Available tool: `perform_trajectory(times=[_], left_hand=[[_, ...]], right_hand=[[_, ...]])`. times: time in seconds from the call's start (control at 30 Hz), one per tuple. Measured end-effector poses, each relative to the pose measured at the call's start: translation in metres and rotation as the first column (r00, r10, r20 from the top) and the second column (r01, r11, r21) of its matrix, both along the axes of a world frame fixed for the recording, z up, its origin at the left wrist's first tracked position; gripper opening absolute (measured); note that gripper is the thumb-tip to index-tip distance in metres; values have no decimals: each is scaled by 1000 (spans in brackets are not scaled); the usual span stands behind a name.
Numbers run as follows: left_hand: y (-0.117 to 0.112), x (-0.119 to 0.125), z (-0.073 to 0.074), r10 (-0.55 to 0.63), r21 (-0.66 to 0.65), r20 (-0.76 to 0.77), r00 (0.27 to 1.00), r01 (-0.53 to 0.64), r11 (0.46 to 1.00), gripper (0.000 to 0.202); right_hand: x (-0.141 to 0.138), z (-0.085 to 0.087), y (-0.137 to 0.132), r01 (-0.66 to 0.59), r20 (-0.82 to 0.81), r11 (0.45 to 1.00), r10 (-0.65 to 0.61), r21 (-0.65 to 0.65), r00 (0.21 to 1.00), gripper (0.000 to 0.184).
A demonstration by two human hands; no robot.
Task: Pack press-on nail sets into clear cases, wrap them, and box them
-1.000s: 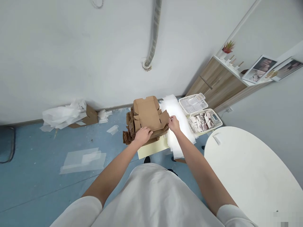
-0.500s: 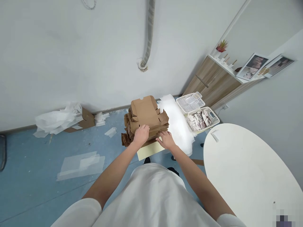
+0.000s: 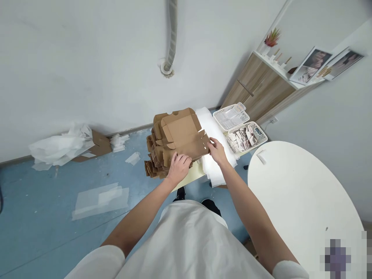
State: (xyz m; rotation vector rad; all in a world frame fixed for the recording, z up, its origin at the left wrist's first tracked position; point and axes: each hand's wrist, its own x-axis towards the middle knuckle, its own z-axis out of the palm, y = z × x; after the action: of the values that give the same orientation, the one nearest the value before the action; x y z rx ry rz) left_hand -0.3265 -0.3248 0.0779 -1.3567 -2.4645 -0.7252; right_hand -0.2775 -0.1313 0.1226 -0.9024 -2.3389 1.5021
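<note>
A flat, unfolded cardboard box [image 3: 183, 133] is tilted on top of a stack of similar flattened boxes [image 3: 155, 162]. My right hand [image 3: 217, 151] pinches its right front corner, thumb and fingers closed on the edge. My left hand [image 3: 179, 166] is at the front edge of the same box, fingers bent over the cardboard; the thumb is hidden. Beneath the stack, part of a pale yellow tabletop [image 3: 190, 177] shows. White foam sheets [image 3: 216, 170] lie in a pile just right of the boxes, under my right hand.
Two white baskets stand behind the foam: one with clear packs [image 3: 231, 117], another with printed packets [image 3: 244, 138]. A round white table [image 3: 293, 186] is at right. A wooden cabinet [image 3: 258, 85] stands at the back. Crumpled wrapping [image 3: 62, 147] and flat sheets [image 3: 101, 201] lie on the blue floor.
The top flattened box has turned and shifted right over the stack, its right end now over the foam. My right hand has moved from the front edge to its right corner.
</note>
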Motion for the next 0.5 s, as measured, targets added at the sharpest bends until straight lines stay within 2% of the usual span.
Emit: perform_trajectory(times=[0.13,0.2,0.3,0.4,0.5], left_hand=[[11,11,5,-18,-20,25,1000,18,1000,21],[16,15,12,-25,-18,50,998,26,999,21],[24,21,26,18,28,100,995,-21,999,40],[36,27,33,152,96,200,968,-174,980,63],[57,36,31,204,138,372,906,-272,952,74]], right_hand=[[11,-4,8,40,62,982,-52,185,997,35],[21,-4,13,81,12,975,-86,205,996,35],[42,1,23,162,-113,980,-149,117,982,36],[75,8,40,247,-217,969,-244,-15,945,40],[118,13,63,378,-275,911,-410,-165,869,43]])
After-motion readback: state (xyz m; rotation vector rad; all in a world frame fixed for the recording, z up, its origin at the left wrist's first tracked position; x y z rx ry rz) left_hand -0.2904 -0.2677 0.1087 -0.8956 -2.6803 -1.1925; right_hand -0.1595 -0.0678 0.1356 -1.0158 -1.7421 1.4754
